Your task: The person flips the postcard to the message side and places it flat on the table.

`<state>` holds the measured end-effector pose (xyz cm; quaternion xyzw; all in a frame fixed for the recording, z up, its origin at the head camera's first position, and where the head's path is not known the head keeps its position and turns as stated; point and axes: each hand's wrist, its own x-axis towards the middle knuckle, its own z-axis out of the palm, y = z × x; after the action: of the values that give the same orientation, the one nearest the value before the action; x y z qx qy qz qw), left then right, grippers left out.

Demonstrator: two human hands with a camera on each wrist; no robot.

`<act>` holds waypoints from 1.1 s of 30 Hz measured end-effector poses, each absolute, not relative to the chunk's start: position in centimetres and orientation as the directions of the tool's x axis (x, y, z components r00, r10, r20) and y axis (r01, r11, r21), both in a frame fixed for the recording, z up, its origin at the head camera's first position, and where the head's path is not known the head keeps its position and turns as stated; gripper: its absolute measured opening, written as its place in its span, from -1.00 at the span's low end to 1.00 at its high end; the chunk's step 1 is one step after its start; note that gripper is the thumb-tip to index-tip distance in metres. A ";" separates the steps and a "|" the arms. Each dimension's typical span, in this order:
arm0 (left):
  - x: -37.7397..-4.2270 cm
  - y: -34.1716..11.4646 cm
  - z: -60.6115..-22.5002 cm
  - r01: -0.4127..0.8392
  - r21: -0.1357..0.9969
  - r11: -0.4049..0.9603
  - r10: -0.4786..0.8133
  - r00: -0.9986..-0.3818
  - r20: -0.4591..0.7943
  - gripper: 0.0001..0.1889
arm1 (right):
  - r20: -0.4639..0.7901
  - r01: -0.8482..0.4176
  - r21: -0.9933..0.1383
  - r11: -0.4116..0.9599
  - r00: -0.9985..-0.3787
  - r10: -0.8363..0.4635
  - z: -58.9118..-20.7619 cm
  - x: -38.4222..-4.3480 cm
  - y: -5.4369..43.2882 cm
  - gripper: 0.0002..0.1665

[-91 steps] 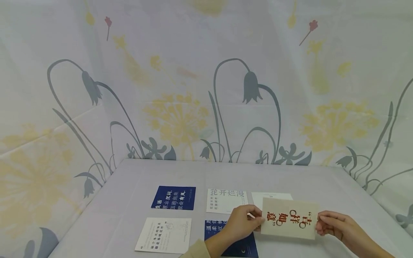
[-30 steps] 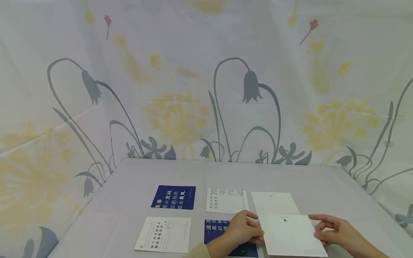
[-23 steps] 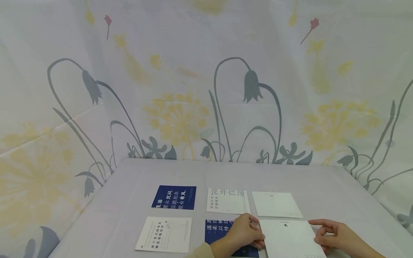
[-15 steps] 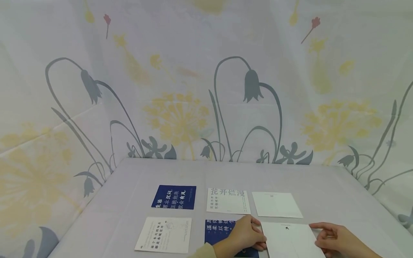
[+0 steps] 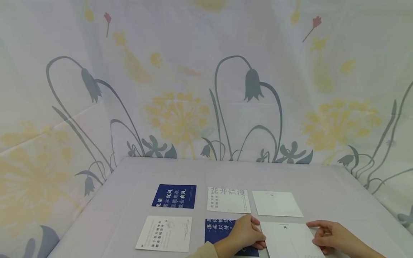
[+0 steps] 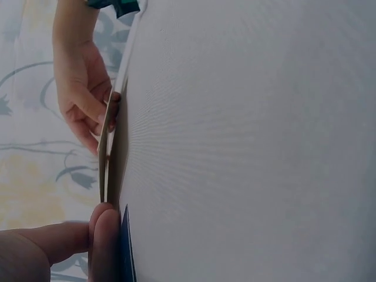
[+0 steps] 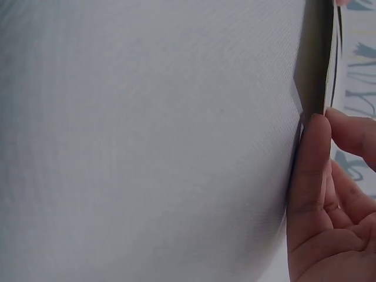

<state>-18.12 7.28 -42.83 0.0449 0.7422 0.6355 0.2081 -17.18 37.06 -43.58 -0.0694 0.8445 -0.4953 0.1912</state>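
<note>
A white postcard [image 5: 288, 239] with a small dark mark near its far edge lies low over the table's front, running out of the head view at the bottom. My left hand [image 5: 243, 233] pinches its left edge, and my right hand [image 5: 335, 236] holds the right edge with the index finger along the far corner. In the left wrist view the postcard [image 6: 103, 167] shows edge-on, close to the tabletop. The right wrist view has thumb and fingers on either side of the postcard [image 7: 317, 64]. Under my left forearm, a blue card [image 5: 217, 231] is partly covered.
On the table [image 5: 174, 170] lie a blue card [image 5: 175, 196] at back left, a white lettered card [image 5: 164, 234] in front of it, another lettered card [image 5: 228, 200] in the middle and a blank-looking white card [image 5: 276, 204] at back right. A flower-printed cloth [image 5: 193, 71] rises behind.
The postcard was held up with its red-lettered side showing; it has been turned to its white side and lowered toward the front of the table. The other cards stay where they were.
</note>
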 end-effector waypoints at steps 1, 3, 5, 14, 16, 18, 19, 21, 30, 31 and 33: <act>-18.2 7.3 -42.8 -0.202 0.961 0.187 0.331 -0.908 -0.255 -0.71 | -0.245 0.059 -0.864 0.499 -0.917 -0.315 -43.6 -17.2 37.1 -0.30; -18.2 7.4 -42.8 -0.209 0.959 0.191 0.329 -0.907 -0.263 -0.71 | -0.232 0.041 -0.866 0.498 -0.916 -0.327 -43.5 -17.2 37.1 -0.29; -18.3 7.4 -42.8 -0.217 0.958 0.188 0.330 -0.905 -0.269 -0.71 | -0.224 0.030 -0.864 0.503 -0.917 -0.330 -43.5 -17.2 37.1 -0.28; -18.4 7.5 -42.8 -0.233 0.951 0.204 0.327 -0.899 -0.290 -0.70 | -0.200 0.005 -0.881 0.474 -0.911 -0.362 -43.5 -17.1 37.0 -0.31; -18.4 7.5 -42.8 -0.244 0.949 0.202 0.327 -0.896 -0.300 -0.70 | -0.200 0.004 -0.878 0.478 -0.911 -0.360 -43.5 -17.1 37.1 -0.32; -18.5 7.5 -42.9 -0.260 0.946 0.195 0.330 -0.891 -0.313 -0.70 | -0.205 0.009 -0.875 0.485 -0.914 -0.351 -43.5 -17.0 37.0 -0.33; -18.6 7.5 -43.0 -0.266 0.946 0.187 0.335 -0.888 -0.316 -0.70 | -0.206 0.011 -0.873 0.488 -0.915 -0.348 -43.4 -17.0 37.0 -0.33; -18.7 7.3 -43.2 -0.277 0.948 0.158 0.354 -0.881 -0.316 -0.70 | -0.211 0.016 -0.866 0.500 -0.918 -0.336 -43.4 -17.0 36.9 -0.32; -19.0 6.4 -43.3 -0.225 0.970 0.094 0.399 -0.884 -0.243 -0.68 | -0.174 -0.008 -0.866 0.500 -0.933 -0.316 -42.9 -17.4 35.2 -0.33; -19.1 6.3 -43.3 -0.215 0.972 0.092 0.396 -0.888 -0.234 -0.67 | -0.171 -0.009 -0.868 0.497 -0.933 -0.316 -42.9 -17.5 34.9 -0.34; -19.2 6.2 -43.1 -0.204 0.975 0.090 0.396 -0.891 -0.223 -0.67 | -0.172 -0.003 -0.870 0.493 -0.935 -0.309 -42.7 -17.7 34.5 -0.35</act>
<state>-19.15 6.17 -43.12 0.0682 0.7036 0.6711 0.2233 -17.73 34.51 -42.75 -0.0919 0.8502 -0.4949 0.1545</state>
